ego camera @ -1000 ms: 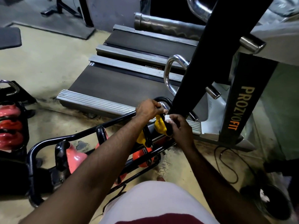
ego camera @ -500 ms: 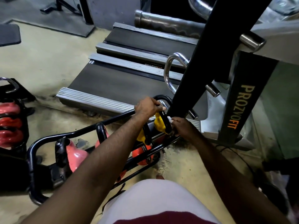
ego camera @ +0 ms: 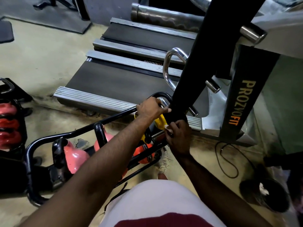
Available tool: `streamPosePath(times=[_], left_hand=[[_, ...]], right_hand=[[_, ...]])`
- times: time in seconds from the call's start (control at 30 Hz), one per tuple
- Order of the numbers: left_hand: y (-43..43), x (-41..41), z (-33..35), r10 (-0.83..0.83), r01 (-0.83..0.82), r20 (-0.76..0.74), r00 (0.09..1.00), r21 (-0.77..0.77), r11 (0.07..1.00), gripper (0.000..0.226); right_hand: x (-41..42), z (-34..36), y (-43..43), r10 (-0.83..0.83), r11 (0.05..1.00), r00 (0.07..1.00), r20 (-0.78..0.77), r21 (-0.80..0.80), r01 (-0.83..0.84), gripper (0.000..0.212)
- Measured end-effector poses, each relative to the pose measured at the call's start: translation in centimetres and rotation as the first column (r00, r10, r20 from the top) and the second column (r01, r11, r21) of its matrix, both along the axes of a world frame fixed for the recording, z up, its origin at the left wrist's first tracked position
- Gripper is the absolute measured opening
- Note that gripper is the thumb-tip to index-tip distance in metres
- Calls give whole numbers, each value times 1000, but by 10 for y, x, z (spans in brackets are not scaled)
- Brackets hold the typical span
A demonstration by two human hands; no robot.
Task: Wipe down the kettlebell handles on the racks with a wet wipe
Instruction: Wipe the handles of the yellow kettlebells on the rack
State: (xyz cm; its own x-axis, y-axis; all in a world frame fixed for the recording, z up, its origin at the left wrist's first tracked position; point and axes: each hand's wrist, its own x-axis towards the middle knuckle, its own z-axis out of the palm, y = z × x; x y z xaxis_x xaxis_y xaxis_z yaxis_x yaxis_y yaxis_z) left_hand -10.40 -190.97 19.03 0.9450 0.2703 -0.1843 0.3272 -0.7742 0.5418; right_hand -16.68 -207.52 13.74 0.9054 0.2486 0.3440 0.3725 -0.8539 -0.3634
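Hands both closed: left hand point(ego camera: 152, 108) stays gripping the rack rail point(ego camera: 118, 116); right hand point(ego camera: 177, 136), pinching the wet wipe point(ego camera: 166, 127), has slid down the yellow kettlebell point(ego camera: 161, 120) handle at the rack's far end; this handle looks nearly done.

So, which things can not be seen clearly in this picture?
Head view:
- Handle of the yellow kettlebell: hidden by the left hand, which grips the rack rail, and by the black upright.
- wet wipe: mostly covered by the right hand pinching it.
- red kettlebells: cut off by the left edge.
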Motion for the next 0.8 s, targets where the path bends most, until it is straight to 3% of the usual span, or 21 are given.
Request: streamPosePath(times=[0.23,0.37,0.5,0.67,0.8], left_hand=[[3,1,1,10,-10,9,1000,-5,1000,57],[5,1,2,17,-16,15,1000,-40,999,57],[11,1,0,38,-38,-3,999,-82,996,53],[12,0,-1,44,-44,-2,999,-91,995,57],[13,-1,-2,50,-50,1,999,-108,993,61]], right_hand=[[19,23,24,5,999,1000,25,-36,-4,19],[0,-2,-2,-10,1000,999,37,5,10,20],[-9,-12,-15,-68,970,994,-84,228,86,27],[-13,1,-10,-79,960,978,-191,249,126,37],[-4,8,-7,-54,950,920,-389,265,168,47]])
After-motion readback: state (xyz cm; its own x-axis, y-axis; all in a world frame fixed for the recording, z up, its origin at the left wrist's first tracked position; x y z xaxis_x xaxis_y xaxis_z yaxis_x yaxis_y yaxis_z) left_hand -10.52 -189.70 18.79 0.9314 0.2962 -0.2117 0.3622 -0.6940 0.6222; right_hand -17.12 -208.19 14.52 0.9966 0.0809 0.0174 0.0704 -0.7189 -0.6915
